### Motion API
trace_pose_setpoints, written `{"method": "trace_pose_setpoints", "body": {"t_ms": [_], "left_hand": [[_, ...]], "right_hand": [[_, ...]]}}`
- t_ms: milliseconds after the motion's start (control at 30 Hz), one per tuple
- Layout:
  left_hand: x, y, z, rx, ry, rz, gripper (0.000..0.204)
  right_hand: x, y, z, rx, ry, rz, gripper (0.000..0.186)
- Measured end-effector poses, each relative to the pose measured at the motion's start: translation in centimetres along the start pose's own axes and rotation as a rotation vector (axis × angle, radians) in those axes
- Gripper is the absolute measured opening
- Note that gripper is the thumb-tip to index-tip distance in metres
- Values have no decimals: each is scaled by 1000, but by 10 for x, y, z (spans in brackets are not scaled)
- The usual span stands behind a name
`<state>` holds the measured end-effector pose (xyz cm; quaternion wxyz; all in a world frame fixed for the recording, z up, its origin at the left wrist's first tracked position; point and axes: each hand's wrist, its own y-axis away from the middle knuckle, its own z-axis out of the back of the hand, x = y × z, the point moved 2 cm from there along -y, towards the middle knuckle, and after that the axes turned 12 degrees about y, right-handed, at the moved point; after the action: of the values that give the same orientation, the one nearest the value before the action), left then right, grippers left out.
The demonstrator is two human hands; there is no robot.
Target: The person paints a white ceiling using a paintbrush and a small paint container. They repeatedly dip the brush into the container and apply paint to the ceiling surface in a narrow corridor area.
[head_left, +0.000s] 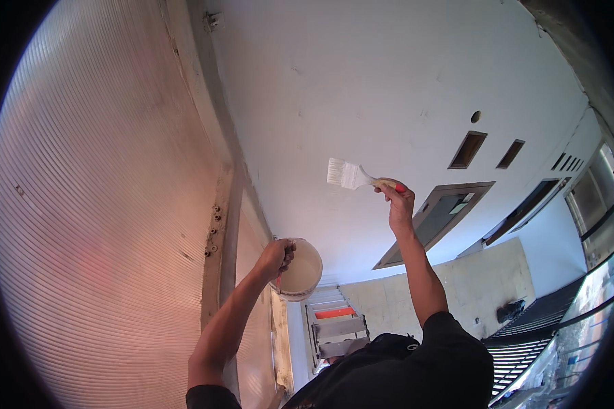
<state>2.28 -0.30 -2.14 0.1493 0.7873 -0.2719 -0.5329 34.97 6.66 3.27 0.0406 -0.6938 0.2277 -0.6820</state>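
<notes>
Flat paintbrush (pixel 351 176), light, soft white bristles, stiff handle pinched in right hand (pixel 398 202) against white wall (pixel 389 75); small paint bucket (pixel 301 271), likely weighty, slosh-prone, rim clutched by left hand (pixel 277 258).

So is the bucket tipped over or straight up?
Tipped. The bucket in the left hand leans sideways, so its open mouth and pale inside face the camera.
</notes>
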Motion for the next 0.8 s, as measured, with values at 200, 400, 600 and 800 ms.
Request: {"method": "trace_pose_setpoints", "body": {"t_ms": [200, 400, 600, 800], "left_hand": [[-4, -12, -6, 70, 9, 26, 23], [-6, -5, -1, 62, 11, 38, 22], [-2, -7, -2, 44, -17, 42, 23], [4, -16, -1, 101, 5, 41, 23]], "right_hand": [[24, -114, -30, -152, -15, 143, 25], [-12, -175, -17, -301, 21, 229, 23], [-7, -187, 81, -713, 318, 277, 19], [-3, -168, 20, -944, 687, 396, 21]]}}
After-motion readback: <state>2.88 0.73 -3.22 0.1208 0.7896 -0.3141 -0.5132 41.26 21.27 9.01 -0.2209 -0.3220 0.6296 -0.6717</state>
